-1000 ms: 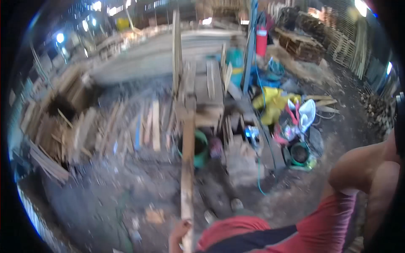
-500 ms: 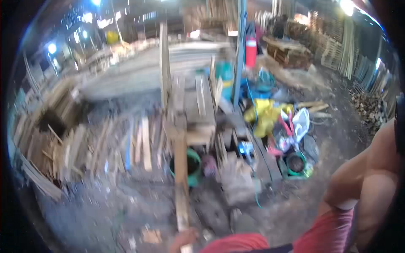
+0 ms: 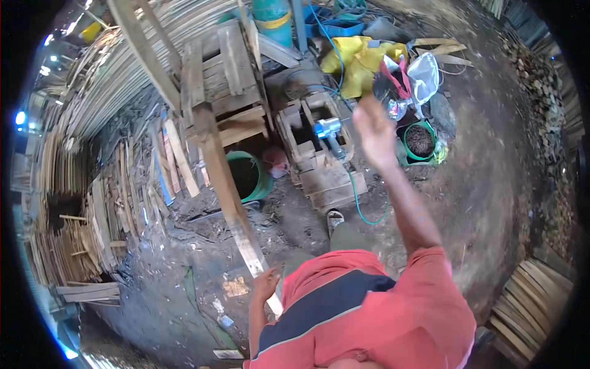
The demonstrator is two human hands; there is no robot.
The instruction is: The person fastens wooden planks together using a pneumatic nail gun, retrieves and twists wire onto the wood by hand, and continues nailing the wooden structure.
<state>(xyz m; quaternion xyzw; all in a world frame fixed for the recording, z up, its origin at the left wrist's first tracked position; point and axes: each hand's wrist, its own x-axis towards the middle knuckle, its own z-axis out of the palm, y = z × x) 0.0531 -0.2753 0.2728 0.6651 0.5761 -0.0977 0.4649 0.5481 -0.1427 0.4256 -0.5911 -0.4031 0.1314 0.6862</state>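
My left hand (image 3: 265, 285) is closed around the near end of a long wooden beam (image 3: 225, 184). The beam slopes away from my body, and its far end rests by a rough wooden stand (image 3: 230, 80). My right hand (image 3: 376, 136) is stretched forward, blurred, its fingers seemingly extended with nothing visible in them. Just left of it, a blue and silver air nailer (image 3: 329, 130) lies on a wooden box (image 3: 316, 154), joined to a green hose (image 3: 362, 212). Yellow sacking (image 3: 362, 58) lies beyond my right fingertips.
Green buckets stand on the dirt floor, one beside the beam (image 3: 263, 178) and one holding dark small pieces (image 3: 420, 141) at right. Loose planks (image 3: 178, 157) and stacked slats (image 3: 64, 160) fill the left side. More slats (image 3: 534, 301) lie at lower right.
The view has tilted down toward my body. My right arm, bent at the far right before, now reaches forward near the nailer. My left hand remains on the beam.
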